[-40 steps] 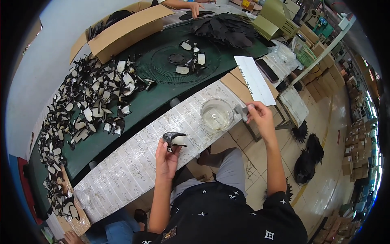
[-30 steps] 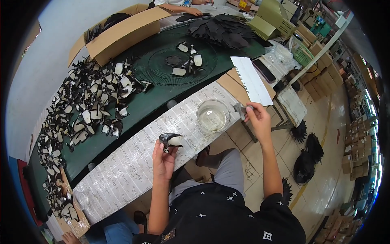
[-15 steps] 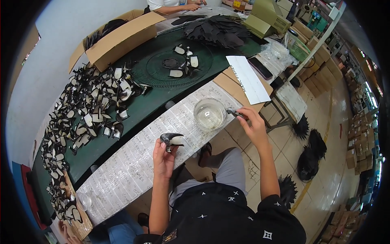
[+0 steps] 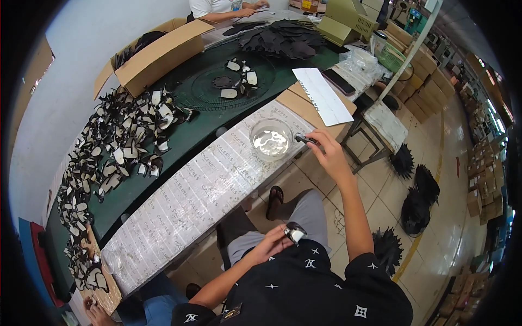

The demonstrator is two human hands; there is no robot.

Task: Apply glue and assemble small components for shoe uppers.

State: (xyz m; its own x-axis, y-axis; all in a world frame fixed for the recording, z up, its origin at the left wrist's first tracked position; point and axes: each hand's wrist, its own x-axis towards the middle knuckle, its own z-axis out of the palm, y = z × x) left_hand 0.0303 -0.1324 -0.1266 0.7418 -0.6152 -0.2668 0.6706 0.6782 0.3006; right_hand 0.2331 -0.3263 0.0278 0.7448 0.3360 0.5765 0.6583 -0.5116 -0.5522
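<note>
My left hand (image 4: 270, 245) is low in front of my black shirt, its fingers closed around a small curved shoe part (image 4: 295, 233) with a glossy black outside and a cream face. My right hand (image 4: 327, 151) reaches forward past the table's edge, pinching a small dark tool (image 4: 305, 139). The tool's tip is close beside the rim of a round clear dish (image 4: 254, 148); whether they touch I cannot tell. Clear liquid appears to lie in the dish, catching light. Many similar black-and-cream shoe parts (image 4: 122, 141) are heaped on the green surface to the left.
A light, print-covered bench (image 4: 179, 209) runs diagonally before me. Beyond it are a round black grille (image 4: 204, 92), an open carton (image 4: 160, 57), a black pile (image 4: 283, 41), a white card (image 4: 323, 98) and a phone (image 4: 338, 81). Another person's hand (image 4: 97, 314) shows at lower left.
My left hand has drawn the shoe part back from above the bench to my lap. The right hand stays near the dish, still pinching the tool. The view has shifted slightly.
</note>
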